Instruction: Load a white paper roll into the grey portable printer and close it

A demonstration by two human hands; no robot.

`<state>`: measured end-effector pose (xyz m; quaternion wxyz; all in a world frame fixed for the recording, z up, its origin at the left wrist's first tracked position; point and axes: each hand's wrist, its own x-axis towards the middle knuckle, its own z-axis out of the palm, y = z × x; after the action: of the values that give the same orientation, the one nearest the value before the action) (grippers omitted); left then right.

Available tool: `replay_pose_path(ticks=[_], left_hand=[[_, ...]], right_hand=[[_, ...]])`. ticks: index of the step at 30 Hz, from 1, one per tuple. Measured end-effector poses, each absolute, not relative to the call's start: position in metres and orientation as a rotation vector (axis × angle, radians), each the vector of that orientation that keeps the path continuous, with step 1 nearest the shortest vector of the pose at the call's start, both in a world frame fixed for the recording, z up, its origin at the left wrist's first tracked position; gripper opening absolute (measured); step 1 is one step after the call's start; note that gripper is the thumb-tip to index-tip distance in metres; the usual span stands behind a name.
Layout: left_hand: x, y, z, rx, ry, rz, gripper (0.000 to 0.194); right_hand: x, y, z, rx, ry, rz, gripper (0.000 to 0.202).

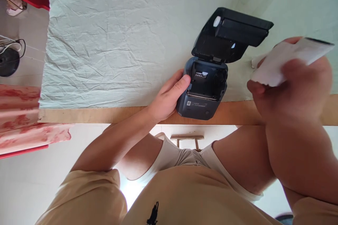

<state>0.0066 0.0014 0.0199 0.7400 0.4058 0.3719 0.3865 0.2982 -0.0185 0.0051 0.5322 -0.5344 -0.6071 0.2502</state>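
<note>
A dark label printer (202, 109) sits at the table's front edge, its lid (211, 40) swung up and back. Inside the bare compartment a small printed white label shows on the floor. My left hand (170, 96) grips the printer's left side, thumb over the rim. To the right, my right hand (293, 88) is raised above the table, apart from the printer. Its fingers are wrapped round a white paper roll (277, 63), which is partly hidden and blurred; a strip with a dark edge sticks out at the upper right.
A wrinkled pale green cloth (111, 42) covers the table, with a wooden edge (92, 115) along the front. On the left are a red-patterned cloth (21, 112) and a black round base with cables (9, 61). A wooden stool (187, 137) shows below the table.
</note>
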Motion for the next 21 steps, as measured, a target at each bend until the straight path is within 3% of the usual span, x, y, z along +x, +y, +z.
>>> replay_pose_path(ticks=[3, 10, 17, 21], left_hand=[[0.007, 0.002, 0.021, 0.883, 0.793, 0.848, 0.063], [0.007, 0.0, 0.019, 0.865, 0.784, 0.852, 0.061], [0.006, 0.001, 0.019, 0.872, 0.734, 0.832, 0.064], [0.006, 0.001, 0.018, 0.87, 0.741, 0.842, 0.062]], right_hand=[[0.293, -0.02, 0.003, -1.348, -1.499, 0.577, 0.034], [0.294, -0.021, 0.016, -1.513, -1.903, 0.292, 0.018], [0.299, -0.017, 0.011, -1.723, -1.846, 0.363, 0.037], [0.304, -0.028, 0.012, -1.644, -1.874, 0.228, 0.058]])
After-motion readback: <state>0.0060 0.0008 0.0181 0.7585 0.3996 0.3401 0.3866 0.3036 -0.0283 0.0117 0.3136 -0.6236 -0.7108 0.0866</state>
